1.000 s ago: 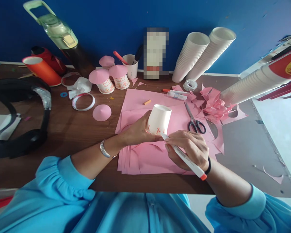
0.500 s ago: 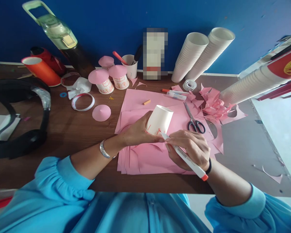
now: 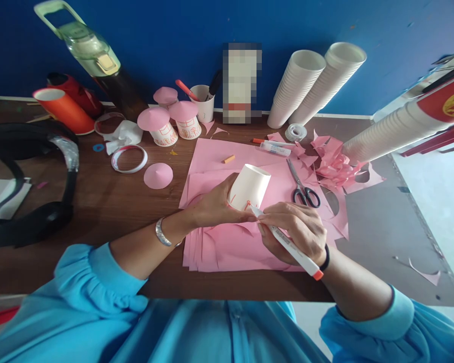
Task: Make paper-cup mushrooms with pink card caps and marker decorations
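Note:
A white paper cup [image 3: 250, 184] is tilted in my left hand [image 3: 217, 204], whose fingers close around its side above the pink paper. Orange-red strokes show low on the cup, near its rim. In my right hand [image 3: 295, 227] is a white marker pen [image 3: 293, 251] with an orange end, its tip touching the cup by the strokes. Under both hands lies a stack of pink paper sheets [image 3: 227, 252]. Black-handled scissors [image 3: 304, 194] rest on the paper just beyond my right hand. An orange pen cap [image 3: 229, 159] lies farther back on it.
Small cups with pink cone roofs [image 3: 185, 121] stand at the back left, near a pink paper cone [image 3: 158, 176] and a tape roll [image 3: 129, 159]. Stacked cups [image 3: 295, 91] lean on the blue wall. Crumpled pink scraps [image 3: 336, 161] lie right; black headphones [image 3: 70, 186] lie left.
Almost nothing differs. The marker and my right hand have shifted very slightly against the cup; my left hand keeps its hold.

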{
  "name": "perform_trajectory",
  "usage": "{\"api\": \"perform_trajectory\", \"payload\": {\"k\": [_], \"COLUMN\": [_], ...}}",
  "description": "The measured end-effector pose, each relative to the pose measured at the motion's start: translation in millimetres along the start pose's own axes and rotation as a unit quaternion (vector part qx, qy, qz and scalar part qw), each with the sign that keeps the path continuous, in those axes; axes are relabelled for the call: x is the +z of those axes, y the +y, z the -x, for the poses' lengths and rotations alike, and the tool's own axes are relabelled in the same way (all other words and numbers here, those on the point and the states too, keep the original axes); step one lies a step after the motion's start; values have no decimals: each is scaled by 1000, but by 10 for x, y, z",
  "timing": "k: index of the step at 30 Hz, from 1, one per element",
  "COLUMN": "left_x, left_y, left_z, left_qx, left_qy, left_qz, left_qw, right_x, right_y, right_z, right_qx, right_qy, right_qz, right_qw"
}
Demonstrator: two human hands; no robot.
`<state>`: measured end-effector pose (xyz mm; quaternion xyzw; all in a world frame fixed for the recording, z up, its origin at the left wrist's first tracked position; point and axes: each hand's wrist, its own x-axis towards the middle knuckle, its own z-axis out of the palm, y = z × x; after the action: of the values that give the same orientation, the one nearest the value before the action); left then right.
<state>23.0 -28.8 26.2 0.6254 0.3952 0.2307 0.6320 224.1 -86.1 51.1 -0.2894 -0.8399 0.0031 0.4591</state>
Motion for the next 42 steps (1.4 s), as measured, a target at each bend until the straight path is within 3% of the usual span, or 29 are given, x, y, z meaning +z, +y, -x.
{"api": "perform_trajectory", "payload": {"k": [42], "left_x": [0], "left_y": [54], "left_z": [6], "left_qx": [-5], "left_qy": [-4], "left_qz": [-6], "left_qw": [1000], "right_x": [26], "right_y": [-6], "right_z": [36], "right_qx": [14], "right_qy": [-6], "right_qz": [-1], "right_qw": [1000]}}
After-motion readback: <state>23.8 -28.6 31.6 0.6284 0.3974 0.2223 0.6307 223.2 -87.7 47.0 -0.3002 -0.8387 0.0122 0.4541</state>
